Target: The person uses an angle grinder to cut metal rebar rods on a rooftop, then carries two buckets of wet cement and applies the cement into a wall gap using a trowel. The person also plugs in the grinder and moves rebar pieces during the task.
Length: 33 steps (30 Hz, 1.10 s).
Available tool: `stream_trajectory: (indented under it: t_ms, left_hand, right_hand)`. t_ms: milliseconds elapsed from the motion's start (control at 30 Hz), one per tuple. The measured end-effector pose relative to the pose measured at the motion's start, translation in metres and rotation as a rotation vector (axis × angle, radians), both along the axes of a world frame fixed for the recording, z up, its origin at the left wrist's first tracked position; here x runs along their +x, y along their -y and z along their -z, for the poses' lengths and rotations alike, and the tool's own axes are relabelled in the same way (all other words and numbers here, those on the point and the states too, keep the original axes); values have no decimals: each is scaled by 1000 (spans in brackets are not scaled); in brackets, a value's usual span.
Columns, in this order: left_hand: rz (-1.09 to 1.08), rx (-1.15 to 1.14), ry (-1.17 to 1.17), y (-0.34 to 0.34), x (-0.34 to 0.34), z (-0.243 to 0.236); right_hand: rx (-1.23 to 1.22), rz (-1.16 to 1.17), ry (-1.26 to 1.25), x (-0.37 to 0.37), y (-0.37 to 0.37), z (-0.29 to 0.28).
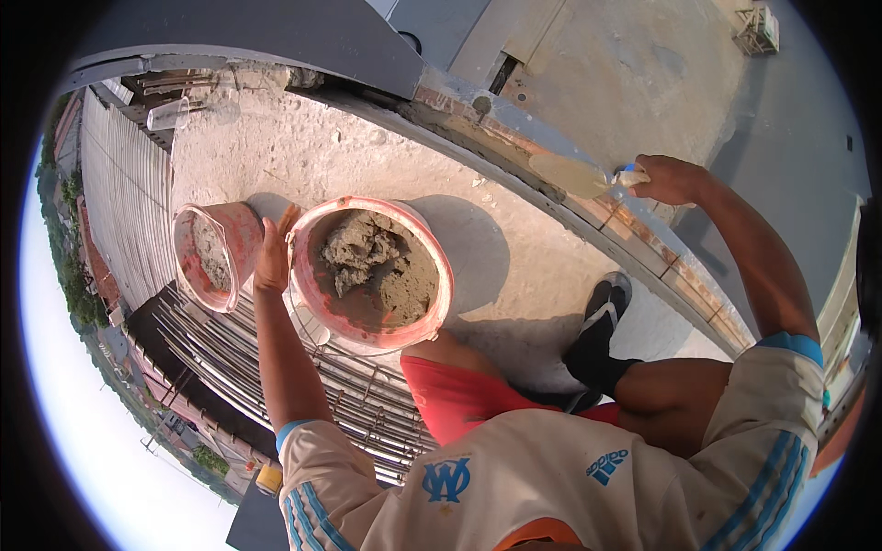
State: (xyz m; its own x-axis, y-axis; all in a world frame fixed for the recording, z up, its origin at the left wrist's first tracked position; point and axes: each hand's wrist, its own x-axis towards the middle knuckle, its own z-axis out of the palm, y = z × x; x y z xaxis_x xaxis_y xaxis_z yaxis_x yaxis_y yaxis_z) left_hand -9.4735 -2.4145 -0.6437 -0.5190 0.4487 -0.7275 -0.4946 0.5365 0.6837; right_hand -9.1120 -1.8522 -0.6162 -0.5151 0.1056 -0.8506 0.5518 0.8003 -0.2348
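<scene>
My right hand is closed around the handle of a trowel. Its mortar-coloured blade points left and lies over the top edge of a low wall with exposed brick. Beside the left rim of a large reddish bucket, my left hand has its fingers stretched out and apart. The hand looks close against that rim; I cannot tell whether it touches. Grey wet mortar lies heaped inside the bucket. A smaller reddish bucket, tilted, with mortar residue inside, stands just left of the hand.
A rough concrete ledge runs under the buckets. Several metal bars and corrugated roofing lie at the left, above a drop. A clear plastic cup lies at the far left. My shoed foot is by the wall.
</scene>
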Motion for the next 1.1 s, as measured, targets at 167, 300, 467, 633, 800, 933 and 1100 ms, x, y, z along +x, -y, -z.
stream_trajectory:
  t_ms: [167,300,467,633,800,933,1100]
  left_hand:
    - [-535,325,99,35,124,-37]
    - [-569,291,9,-14,149,-76]
    - [-308,434,-179,-87,188,-128]
    - [-164,409,-218,-119,198,-134]
    - [-260,461,-185,-106,197,-137]
    - [-224,412,-246,-110,207,-135]
    - [-144,382,-399,-115,218,-124]
  right_hand:
    - [-196,179,-118,-42,69,-148]
    - [-98,-223,-552,-30,126,-168]
    - [31,-308,-561,-73,187,-144]
    - [130,-508,-666,-72,228,-78]
    - [-11,-476,-634,-29,226,-84]
    - [-2,-203,-539,-37,214,-77]
    - [-337,-187,-218,-26,230,-36]
